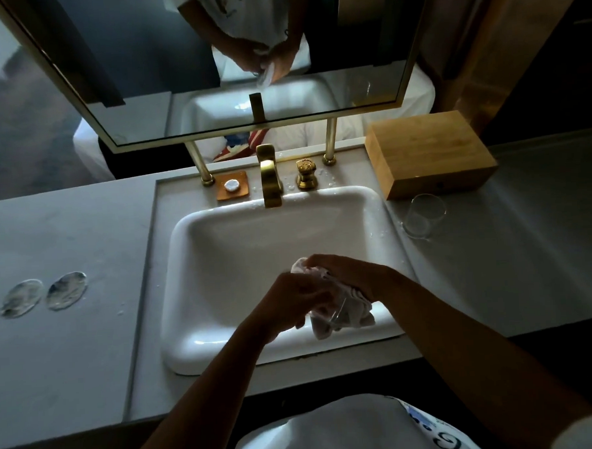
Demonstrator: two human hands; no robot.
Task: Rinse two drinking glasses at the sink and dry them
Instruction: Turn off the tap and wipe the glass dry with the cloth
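Observation:
Over the front part of the white sink [220, 234], both my hands hold a clear drinking glass [337, 312] wrapped in a white cloth [351, 315]. My left hand [293, 304] grips the glass from the left. My right hand [349, 273] presses the cloth onto it from above; the cloth hides most of the glass. A second clear glass [423, 215] stands alone on the grey counter to the right of the sink, in front of a wooden box, with water drops around it.
A gold faucet [270, 178] and its handle [306, 174] stand behind the basin, with a copper soap dish [232, 186] to the left. The wooden box [430, 154] sits at the back right. Two round wet marks [43, 296] show on the left counter. A mirror [212, 58] hangs above.

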